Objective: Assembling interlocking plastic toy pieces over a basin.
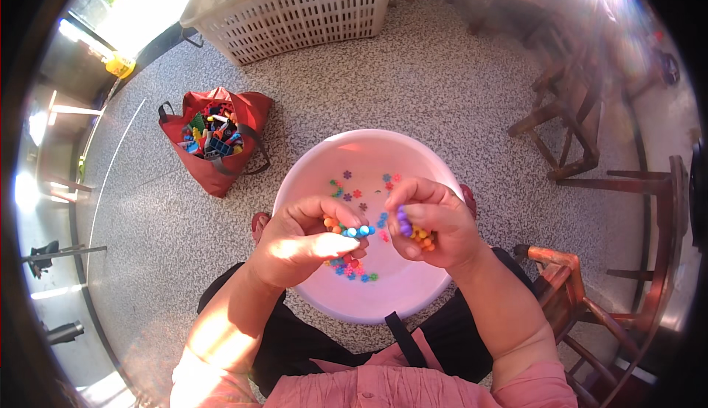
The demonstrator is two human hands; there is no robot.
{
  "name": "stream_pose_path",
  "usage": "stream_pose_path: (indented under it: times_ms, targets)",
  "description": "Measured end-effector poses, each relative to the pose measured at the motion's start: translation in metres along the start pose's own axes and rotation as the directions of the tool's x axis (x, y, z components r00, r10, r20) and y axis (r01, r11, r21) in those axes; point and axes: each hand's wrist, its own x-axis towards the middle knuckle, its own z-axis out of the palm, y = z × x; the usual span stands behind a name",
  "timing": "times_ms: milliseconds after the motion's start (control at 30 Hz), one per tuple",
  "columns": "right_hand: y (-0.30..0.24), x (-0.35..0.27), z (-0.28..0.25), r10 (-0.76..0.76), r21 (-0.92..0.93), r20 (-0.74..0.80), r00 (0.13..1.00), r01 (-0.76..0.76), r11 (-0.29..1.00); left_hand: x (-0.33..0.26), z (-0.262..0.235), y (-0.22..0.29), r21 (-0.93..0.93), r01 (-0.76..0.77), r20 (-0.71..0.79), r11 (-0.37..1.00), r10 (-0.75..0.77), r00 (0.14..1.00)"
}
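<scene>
Both of my hands are raised over a pink basin [324,158] that sits between my legs. In my left hand [299,242] the thumb and fingers pinch a cluster of orange and blue knobbed plastic pieces [358,232]. My right hand [439,223] grips another cluster of purple and yellow-orange knobbed pieces [404,220]. The two clusters are apart, a short gap between them. On the basin's bottom lie several small flower-shaped plastic pieces [347,175] in blue, green, red and pink. More of them [361,271] show below my left hand; my hands hide part of the basin floor.
Left of the basin, a red bag [214,174] stands open, full of colourful building bricks [214,131]. A white slatted crate [295,21] is at the far side on the speckled floor [428,76]. Wooden stools and a chair [564,275] stand at the right.
</scene>
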Motion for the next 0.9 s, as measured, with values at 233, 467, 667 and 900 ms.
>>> stream_pose_path:
  times_ms: [233, 467, 667, 900]
  targets:
    - [-0.002, 0.002, -0.001, -0.143, -0.287, -0.014, 0.990, 0.133, 0.949, 0.003, 0.001, 0.000, -0.259, 0.177, 0.011, 0.950, -0.180, 0.984]
    - [0.001, 0.001, 0.012, -0.381, -0.761, 0.066, 0.922, 0.294, 0.578, 0.009, 0.005, -0.008, -0.262, 0.247, -0.084, 0.933, -0.277, 0.957]
    - [0.004, 0.000, 0.005, -0.368, -0.822, 0.119, 0.922, 0.299, 0.484, 0.007, -0.001, -0.017, -0.289, 0.269, -0.004, 0.919, -0.282, 0.959]
    - [0.001, -0.003, -0.003, -0.053, -0.255, 0.045, 0.998, 0.063, 0.965, 0.005, -0.002, -0.010, -0.249, 0.234, 0.154, 0.940, -0.200, 0.968]
